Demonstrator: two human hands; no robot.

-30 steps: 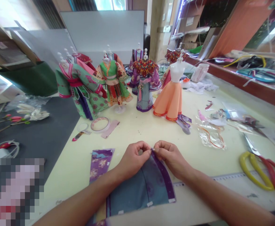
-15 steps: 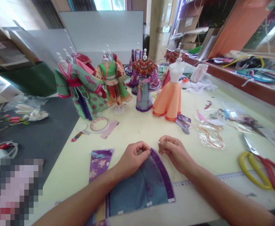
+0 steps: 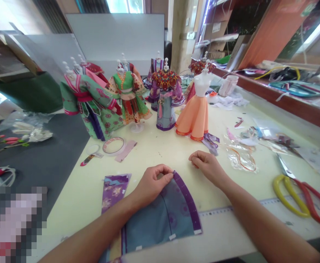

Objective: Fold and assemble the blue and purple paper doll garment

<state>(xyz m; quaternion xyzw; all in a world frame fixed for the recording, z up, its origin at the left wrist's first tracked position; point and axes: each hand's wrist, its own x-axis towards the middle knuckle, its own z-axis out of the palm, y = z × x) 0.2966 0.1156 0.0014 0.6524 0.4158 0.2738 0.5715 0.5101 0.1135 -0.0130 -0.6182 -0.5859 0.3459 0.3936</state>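
Note:
My left hand point(image 3: 153, 181) pinches the top corner of a blue paper skirt piece with a purple border point(image 3: 173, 215), which lies flat on the pale yellow table point(image 3: 160, 153). My right hand point(image 3: 207, 165) rests on the table just to the right of that corner, fingers curled in a pinch; what they hold is too small to make out. A purple patterned paper piece point(image 3: 114, 190) lies left of my left hand.
Several paper-dressed mini mannequins stand behind, among them an orange skirt point(image 3: 194, 115) and a green robe point(image 3: 92, 106). A tape roll point(image 3: 113, 145) sits at the left, plastic bags point(image 3: 240, 157) and yellow and red scissors point(image 3: 299, 193) at the right, a ruler point(image 3: 247, 210) in front.
My right hand has drawn away from the skirt's corner, moving right and a little farther out. My left hand has kept its pinch on the paper.

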